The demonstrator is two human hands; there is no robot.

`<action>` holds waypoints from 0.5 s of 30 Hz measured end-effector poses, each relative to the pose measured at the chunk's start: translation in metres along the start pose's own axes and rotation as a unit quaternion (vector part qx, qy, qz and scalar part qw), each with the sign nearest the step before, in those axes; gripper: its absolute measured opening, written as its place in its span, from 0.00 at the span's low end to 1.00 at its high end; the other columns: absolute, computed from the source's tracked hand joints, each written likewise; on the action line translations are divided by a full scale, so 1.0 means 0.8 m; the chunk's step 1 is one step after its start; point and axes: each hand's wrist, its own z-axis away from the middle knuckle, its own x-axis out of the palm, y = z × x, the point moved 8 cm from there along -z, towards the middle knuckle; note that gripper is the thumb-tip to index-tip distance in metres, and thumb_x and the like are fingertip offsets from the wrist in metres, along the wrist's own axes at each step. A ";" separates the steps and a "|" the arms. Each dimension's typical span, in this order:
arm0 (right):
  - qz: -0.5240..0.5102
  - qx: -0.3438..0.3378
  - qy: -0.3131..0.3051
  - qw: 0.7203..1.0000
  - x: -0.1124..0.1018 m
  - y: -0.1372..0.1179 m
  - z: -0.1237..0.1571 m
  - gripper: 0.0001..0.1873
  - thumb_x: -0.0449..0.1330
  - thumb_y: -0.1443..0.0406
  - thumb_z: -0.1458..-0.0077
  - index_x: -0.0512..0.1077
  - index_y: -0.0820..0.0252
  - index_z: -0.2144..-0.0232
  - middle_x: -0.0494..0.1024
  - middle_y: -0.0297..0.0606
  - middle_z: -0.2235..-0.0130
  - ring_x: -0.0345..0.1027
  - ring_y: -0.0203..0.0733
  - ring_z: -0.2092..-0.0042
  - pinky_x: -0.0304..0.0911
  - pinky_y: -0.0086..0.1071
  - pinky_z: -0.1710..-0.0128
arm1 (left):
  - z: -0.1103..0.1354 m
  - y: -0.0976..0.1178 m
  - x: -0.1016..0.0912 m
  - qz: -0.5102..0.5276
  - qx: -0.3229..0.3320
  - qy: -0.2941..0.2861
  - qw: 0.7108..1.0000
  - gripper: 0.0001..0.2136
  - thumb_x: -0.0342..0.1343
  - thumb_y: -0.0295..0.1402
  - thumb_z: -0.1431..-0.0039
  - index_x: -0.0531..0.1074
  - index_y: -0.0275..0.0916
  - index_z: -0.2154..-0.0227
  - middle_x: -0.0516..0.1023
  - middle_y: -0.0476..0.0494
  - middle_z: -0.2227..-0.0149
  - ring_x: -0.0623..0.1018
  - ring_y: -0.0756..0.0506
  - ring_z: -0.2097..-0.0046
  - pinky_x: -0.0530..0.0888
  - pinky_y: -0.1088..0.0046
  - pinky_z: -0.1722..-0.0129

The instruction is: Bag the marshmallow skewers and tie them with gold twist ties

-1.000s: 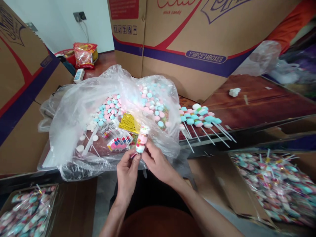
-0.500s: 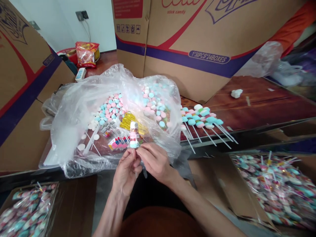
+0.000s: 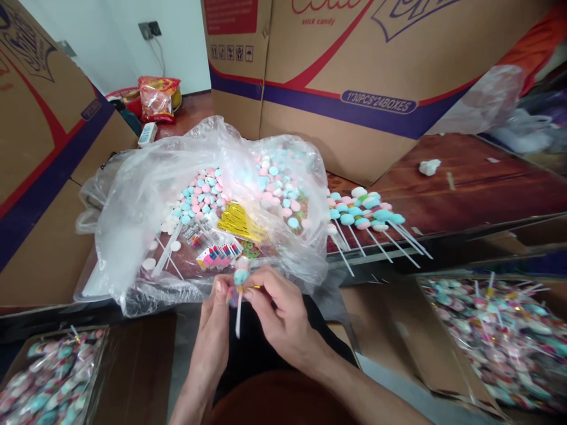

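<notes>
Between my hands stands a wrapped candy stick [image 3: 241, 275], its pink and blue candies upward and its white stick pointing down. My left hand [image 3: 214, 321] is closed at the gathered base of the clear wrapper. The fingers of my right hand [image 3: 280, 310] pinch a thin gold twist tie [image 3: 253, 287] at that same base; motion blurs the detail. Just beyond my hands lie a bundle of gold twist ties [image 3: 234, 218], printed wrappers [image 3: 220, 255] and a heap of pink, blue and white candies [image 3: 201, 193], partly under a clear plastic bag [image 3: 121, 248].
Unwrapped candy sticks [image 3: 363, 212] lie at the table edge on the right. Open boxes of wrapped candy sticks stand low at left [image 3: 48, 378] and right [image 3: 500, 336]. A large carton [image 3: 310, 124] blocks the back, and another carton [image 3: 39, 195] rises at left.
Both hands have come lower and nearer to me with the candy stick. My fingers have shifted apart around the wrapper's base, and a gold twist tie now shows there.
</notes>
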 end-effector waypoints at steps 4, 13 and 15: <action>-0.071 0.048 -0.006 0.996 0.002 0.012 0.013 0.12 0.53 0.67 0.33 0.73 0.58 0.68 0.76 0.37 0.68 0.70 0.39 0.64 0.65 0.33 0.61 | 0.003 -0.012 0.000 -0.037 0.007 -0.025 0.999 0.14 0.67 0.46 0.46 0.82 0.40 0.70 0.79 0.43 0.66 0.75 0.42 0.59 0.73 0.65 0.54; -0.173 0.248 0.052 0.952 -0.030 0.080 0.093 0.14 0.59 0.57 0.37 0.76 0.60 0.70 0.68 0.30 0.77 0.58 0.33 0.75 0.55 0.28 0.74 | -0.016 0.036 0.022 -0.262 0.229 -0.038 0.937 0.09 0.67 0.42 0.47 0.81 0.43 0.74 0.79 0.43 0.66 0.75 0.41 0.60 0.71 0.63 0.54; -0.198 0.261 0.178 0.928 -0.084 0.107 0.123 0.13 0.63 0.55 0.40 0.77 0.59 0.66 0.69 0.30 0.76 0.58 0.32 0.76 0.55 0.28 0.75 | -0.043 0.061 -0.015 -0.338 0.315 0.060 0.885 0.09 0.63 0.42 0.44 0.81 0.43 0.68 0.79 0.41 0.62 0.75 0.39 0.57 0.69 0.59 0.49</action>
